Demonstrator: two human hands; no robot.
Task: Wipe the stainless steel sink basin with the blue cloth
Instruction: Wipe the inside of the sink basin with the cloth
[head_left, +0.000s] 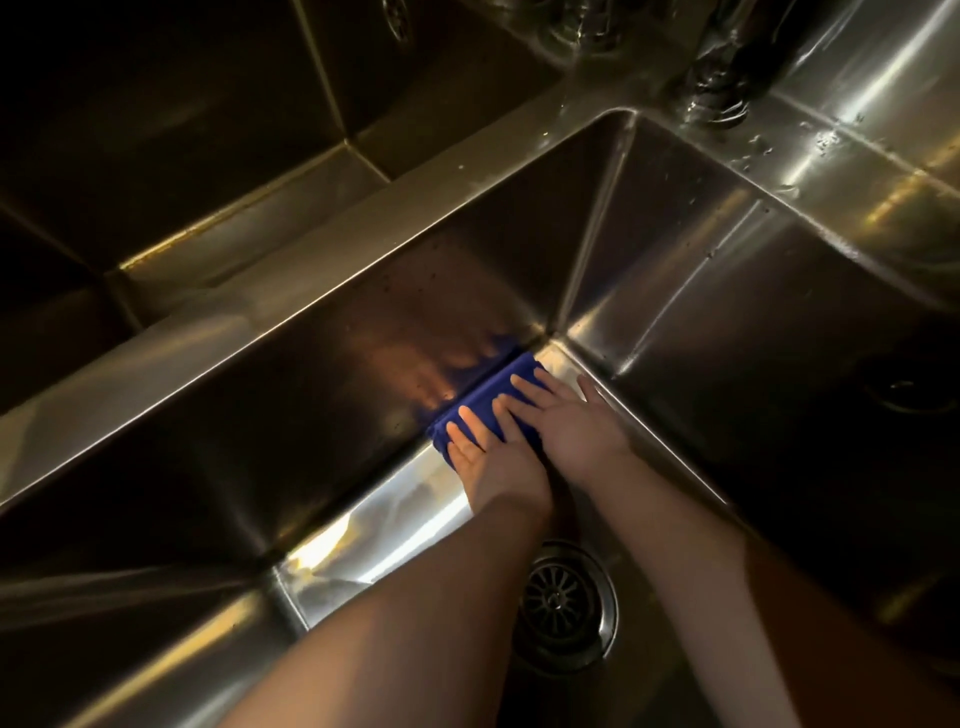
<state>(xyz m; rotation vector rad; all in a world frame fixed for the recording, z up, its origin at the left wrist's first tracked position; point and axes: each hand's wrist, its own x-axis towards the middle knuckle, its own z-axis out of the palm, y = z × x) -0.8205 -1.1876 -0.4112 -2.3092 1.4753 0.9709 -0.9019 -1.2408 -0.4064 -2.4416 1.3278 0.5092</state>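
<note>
- Left hand (493, 465): flat, fingers straight and slightly spread, pressing down on the near-left part of the cloth (480, 397).
- Right hand (574, 423): flat too, fingers straight, laid over the cloth's right part; thumb splayed off to the right, over bare steel.
- The hands lie side by side, touching or nearly so; neither curls round anything.
- Cloth: blue, folded into a narrow strip. Lies on the basin (311, 395) floor, pushed into the seam where floor meets the left wall, close to the far corner.
- Both forearms bare, reaching in from the bottom edge.
- Drain (563, 603): round metal strainer in the floor, between the forearms, partly covered by the left one.
- Left wall shows a warm, blurred reflection of the hands just above the cloth.
- Divider ridge beyond that wall; second basin (182, 135) on its other side, dark.
- Tap base (719, 91) at the top, on the deck past the far corner; droplets (779, 150) scattered near it.
</note>
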